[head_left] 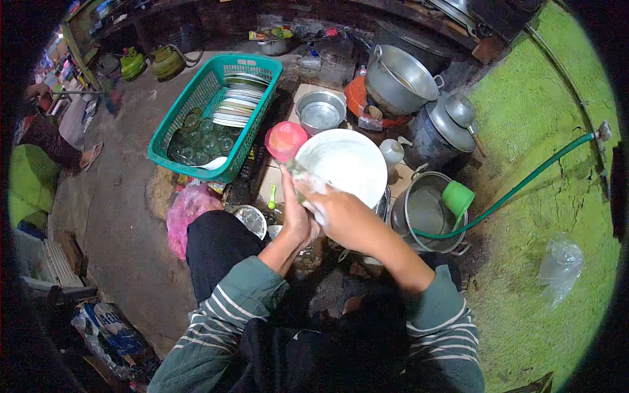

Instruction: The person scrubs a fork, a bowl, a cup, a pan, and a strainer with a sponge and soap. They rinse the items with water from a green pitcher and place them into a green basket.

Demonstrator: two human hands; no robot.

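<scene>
My left hand [296, 216] and my right hand [337, 213] are pressed together just in front of a round white basin [373, 173]. White suds cover the right hand's fingers. Between the hands is a blurred, greenish, soapy thing [298, 171]; its kind cannot be made out. Both hands look closed around it, though the right hand hides part of the left. A pink bowl [286, 139] touches the basin's left side. Beside the left hand lies a lime-green spoon [272, 196], with a white tub [251, 220] close to my knee.
A teal basket [246, 157] holds stacked plates [237, 108] and several glasses [196, 141]. On the right, a green hose [517, 187] runs into a metal pot [422, 196] with a green dipper [457, 198]. A large pot [400, 82] and a small metal pan [320, 110] stand behind.
</scene>
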